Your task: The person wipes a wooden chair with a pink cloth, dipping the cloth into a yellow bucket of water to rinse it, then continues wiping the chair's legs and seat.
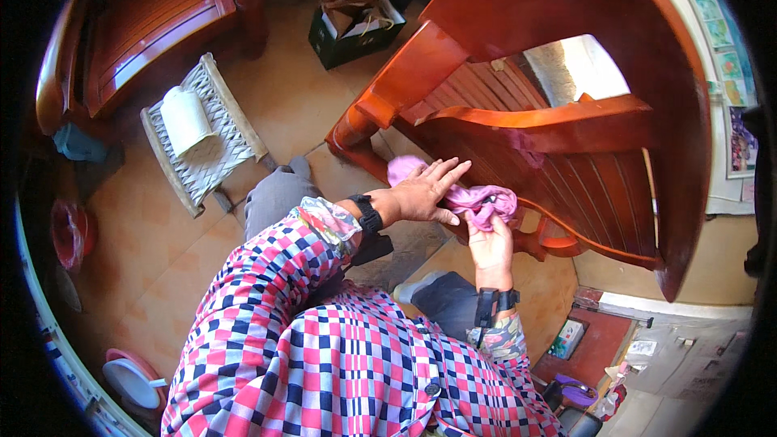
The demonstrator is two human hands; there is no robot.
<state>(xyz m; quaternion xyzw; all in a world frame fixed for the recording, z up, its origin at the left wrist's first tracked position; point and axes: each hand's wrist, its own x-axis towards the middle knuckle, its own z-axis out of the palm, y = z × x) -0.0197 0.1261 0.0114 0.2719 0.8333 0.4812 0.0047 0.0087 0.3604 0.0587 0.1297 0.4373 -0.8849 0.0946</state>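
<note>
A bunched pink cloth (476, 199) lies along the front edge of a reddish-brown wooden chair (564, 200) with a slatted seat. My right hand (490, 243) pinches the near end of the cloth between thumb and fingers. Across its middle reaches my left hand (422, 193), palm down with fingers stretched out and apart. Another part of the pink cloth shows beyond the left hand's knuckles. Whether the left palm presses on the cloth is hidden. Both wrists wear black straps.
A low woven stool (227, 152) with a white paper roll (185, 118) on it stands at the left. Behind are a second wooden chair (158, 24) and a green cardboard box (355, 33). A red bin (73, 233) and a pink basin (136, 376) sit on the tiled floor.
</note>
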